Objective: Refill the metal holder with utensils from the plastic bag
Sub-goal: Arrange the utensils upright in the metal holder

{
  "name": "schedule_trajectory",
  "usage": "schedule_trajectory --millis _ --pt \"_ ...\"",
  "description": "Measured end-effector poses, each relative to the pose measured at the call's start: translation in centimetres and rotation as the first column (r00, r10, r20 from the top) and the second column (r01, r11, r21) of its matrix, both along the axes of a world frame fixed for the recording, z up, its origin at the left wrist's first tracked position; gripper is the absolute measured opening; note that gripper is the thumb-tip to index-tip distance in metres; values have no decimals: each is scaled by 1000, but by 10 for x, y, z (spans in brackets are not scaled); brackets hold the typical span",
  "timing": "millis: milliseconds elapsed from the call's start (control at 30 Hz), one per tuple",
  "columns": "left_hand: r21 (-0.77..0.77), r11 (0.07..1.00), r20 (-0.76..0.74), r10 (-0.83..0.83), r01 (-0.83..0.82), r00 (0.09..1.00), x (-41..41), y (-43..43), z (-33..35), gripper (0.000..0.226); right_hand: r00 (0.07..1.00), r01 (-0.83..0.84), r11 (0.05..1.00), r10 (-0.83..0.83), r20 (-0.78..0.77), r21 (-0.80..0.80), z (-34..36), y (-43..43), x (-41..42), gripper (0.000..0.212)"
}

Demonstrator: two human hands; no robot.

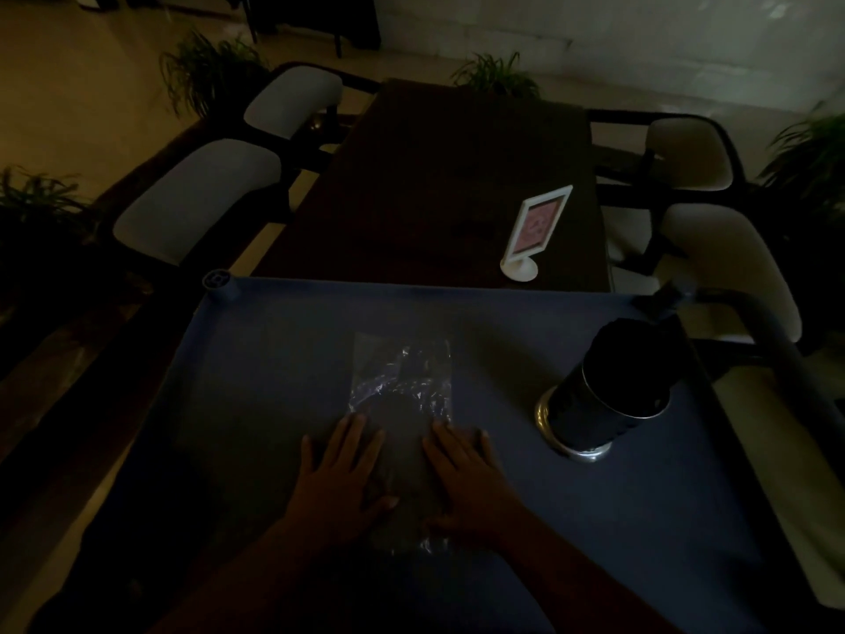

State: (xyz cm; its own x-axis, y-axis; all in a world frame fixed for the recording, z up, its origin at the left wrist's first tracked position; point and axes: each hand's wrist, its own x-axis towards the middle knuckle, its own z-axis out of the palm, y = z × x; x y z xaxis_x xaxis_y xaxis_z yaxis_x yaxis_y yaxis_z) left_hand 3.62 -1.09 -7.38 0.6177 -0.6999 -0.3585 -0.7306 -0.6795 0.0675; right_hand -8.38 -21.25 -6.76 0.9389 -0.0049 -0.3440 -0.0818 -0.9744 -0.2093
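A clear plastic bag (402,382) lies flat on the blue cart top (256,359), with dark utensils inside that are hard to make out in the dim light. My left hand (340,473) rests flat on the bag's left side, fingers spread. On the bag's right side my right hand (466,478) also lies flat with fingers apart. The metal holder (603,395), a dark cylinder on a shiny round base, stands upright to the right of the bag, apart from both hands. Its opening looks dark; I cannot tell what is in it.
Beyond the cart stands a dark dining table (457,176) with a white framed sign stand (535,231). Padded chairs (196,194) flank the table on both sides. The cart's handle bar (777,340) curves along the right. Potted plants (205,70) sit around the edges.
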Motion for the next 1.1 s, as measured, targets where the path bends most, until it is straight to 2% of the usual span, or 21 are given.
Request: schedule_trajectory --millis 133,300,367,467,600,733,800,933,1000,1033,1100 --pt "23 996 -42 82 -81 996 1 -15 13 96 999 34 996 -36 34 81 14 -2 1 96" --pt "-61 987 8 150 -149 989 4 -51 47 53 963 105 908 -194 185 406 65 -23 -20 24" --pt "-170 980 32 106 -99 994 1 -72 66 41 927 152 886 -282 249 437 89 -38 -35 14" --pt "-373 924 -47 73 -85 996 -9 -107 100 25 844 236 866 -408 349 440 117 -61 -57 19" --pt "-501 841 -370 8 -207 929 -30 -157 141 20 733 342 772 -576 362 535 142 -91 -88 16" --pt "-630 707 -518 -74 -322 852 -48 -196 167 31 586 410 646 -727 357 644 153 -123 -116 19" --pt "-641 679 -554 -86 -358 828 -55 -212 171 42 498 434 592 -786 367 679 156 -141 -125 22" --pt "-600 649 -681 -108 -467 724 -58 -235 166 72 331 472 470 -878 345 746 149 -170 -124 18" --pt "-578 652 -708 -103 -490 698 -58 -243 161 75 312 490 406 -908 281 771 138 -178 -120 16" --pt "-563 652 -726 -98 -507 680 -58 -247 158 76 324 497 374 -917 233 783 131 -182 -117 23" --pt "-541 630 -765 -95 -556 637 -59 -254 153 75 391 503 348 -908 150 791 116 -188 -112 52"
